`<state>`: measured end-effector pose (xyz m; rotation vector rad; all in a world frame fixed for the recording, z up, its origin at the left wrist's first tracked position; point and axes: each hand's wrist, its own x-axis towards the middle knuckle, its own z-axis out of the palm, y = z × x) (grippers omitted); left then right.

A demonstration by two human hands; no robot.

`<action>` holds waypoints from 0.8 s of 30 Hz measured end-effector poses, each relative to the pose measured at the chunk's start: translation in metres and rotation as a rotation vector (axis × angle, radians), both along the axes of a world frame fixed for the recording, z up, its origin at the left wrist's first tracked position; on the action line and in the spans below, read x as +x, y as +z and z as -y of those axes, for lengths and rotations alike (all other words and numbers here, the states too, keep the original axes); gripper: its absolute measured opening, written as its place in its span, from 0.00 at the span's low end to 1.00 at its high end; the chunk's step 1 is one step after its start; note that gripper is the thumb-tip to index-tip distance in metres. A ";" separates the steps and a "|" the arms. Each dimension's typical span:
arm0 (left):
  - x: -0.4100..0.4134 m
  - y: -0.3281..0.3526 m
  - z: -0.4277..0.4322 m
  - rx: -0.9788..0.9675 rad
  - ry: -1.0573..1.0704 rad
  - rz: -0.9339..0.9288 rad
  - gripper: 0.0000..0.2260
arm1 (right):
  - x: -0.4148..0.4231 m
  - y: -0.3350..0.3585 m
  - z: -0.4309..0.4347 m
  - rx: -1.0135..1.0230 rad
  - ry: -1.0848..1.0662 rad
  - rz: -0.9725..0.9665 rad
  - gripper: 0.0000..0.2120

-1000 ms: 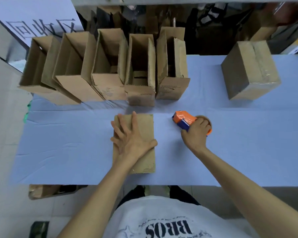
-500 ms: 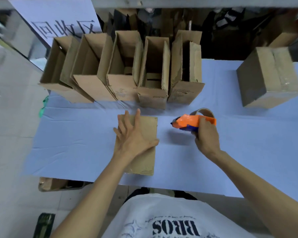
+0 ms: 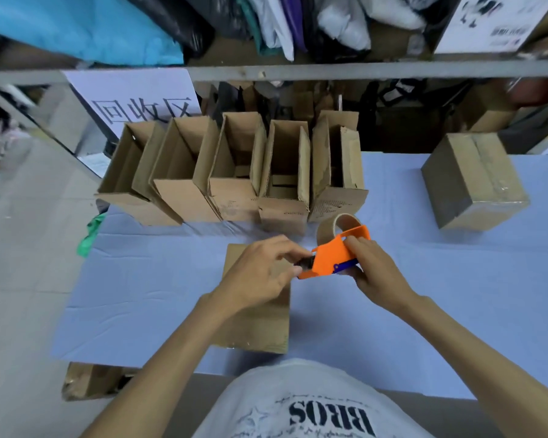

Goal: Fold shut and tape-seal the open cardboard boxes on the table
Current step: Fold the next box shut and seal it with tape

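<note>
Right grip [image 3: 374,268] holds dispenser [image 3: 331,259] over blue table [image 3: 456,311].

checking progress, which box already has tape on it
The lone box at the far right: flaps shut, shiny tape over the seam. The row of five stands open; the near box shows no tape.

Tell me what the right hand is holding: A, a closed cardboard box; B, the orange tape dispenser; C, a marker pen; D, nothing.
B: the right hand grips the orange tape dispenser by its rear, while the left hand pinches at its front end.
</note>
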<state>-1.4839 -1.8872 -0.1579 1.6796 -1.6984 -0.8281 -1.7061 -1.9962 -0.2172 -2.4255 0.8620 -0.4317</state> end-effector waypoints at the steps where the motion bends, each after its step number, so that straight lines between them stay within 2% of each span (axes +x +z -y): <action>1: 0.001 0.003 0.001 0.056 0.000 -0.056 0.12 | -0.002 0.003 0.002 0.066 0.023 -0.005 0.12; 4: 0.000 0.012 0.004 0.178 0.028 -0.193 0.12 | 0.000 0.020 0.004 0.253 0.089 -0.046 0.22; 7: -0.001 0.017 0.008 0.266 0.003 -0.216 0.13 | 0.003 0.034 0.002 0.328 0.131 -0.110 0.25; 11: 0.004 0.019 0.010 0.326 -0.059 -0.250 0.13 | 0.004 0.038 0.001 0.385 0.165 -0.143 0.23; 14: 0.012 0.021 0.008 0.374 -0.122 -0.308 0.09 | 0.003 0.035 0.002 0.436 0.163 -0.176 0.16; 18: 0.029 0.020 0.002 0.464 -0.185 -0.395 0.14 | -0.001 0.039 0.007 0.509 0.114 -0.189 0.18; 21: 0.022 0.010 0.001 0.446 -0.039 -0.414 0.11 | -0.003 0.044 0.009 0.584 0.078 -0.190 0.24; 24: 0.011 -0.005 0.004 0.443 0.192 -0.463 0.07 | -0.003 0.046 0.007 0.544 0.079 -0.164 0.21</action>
